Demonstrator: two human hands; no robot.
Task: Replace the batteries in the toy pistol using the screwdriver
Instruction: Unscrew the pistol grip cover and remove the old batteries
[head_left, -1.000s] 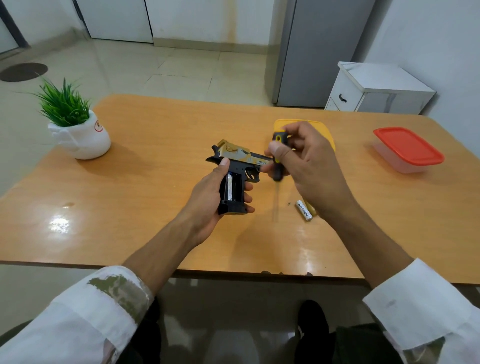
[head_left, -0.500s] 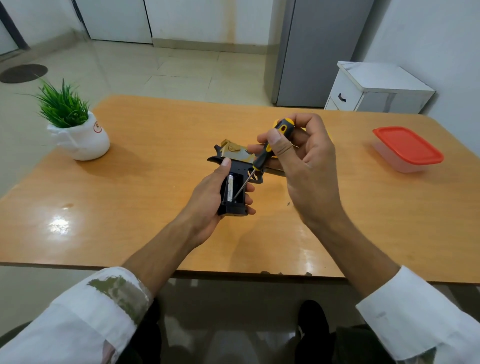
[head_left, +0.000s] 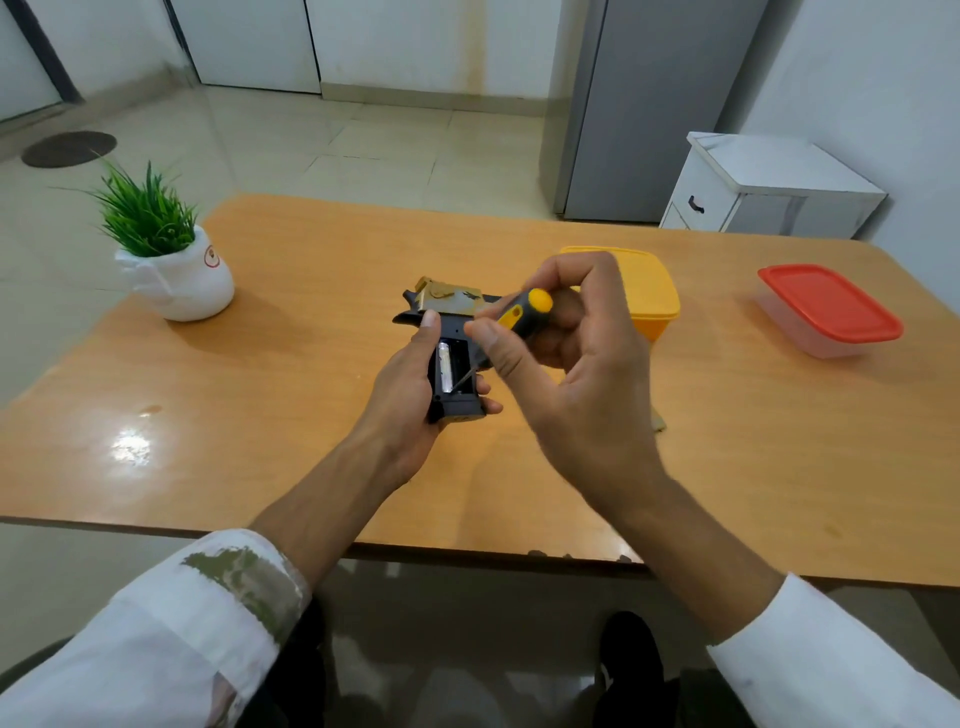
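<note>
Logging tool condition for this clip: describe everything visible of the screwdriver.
The screwdriver has a black and yellow handle, likely plastic, and a thin metal shaft. The right hand pinches it, tilted down-left. Its tip sits in the open grip compartment of the toy pistol, beside a silver battery; contact is unclear.

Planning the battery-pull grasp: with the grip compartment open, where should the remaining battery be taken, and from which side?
Judging by pose: the battery lies lengthwise in the open compartment of the toy pistol, against its left wall. Only its top and right flank show, so come from above, at the lower end where the screwdriver tip sits. Left hand covers the left side.
</note>
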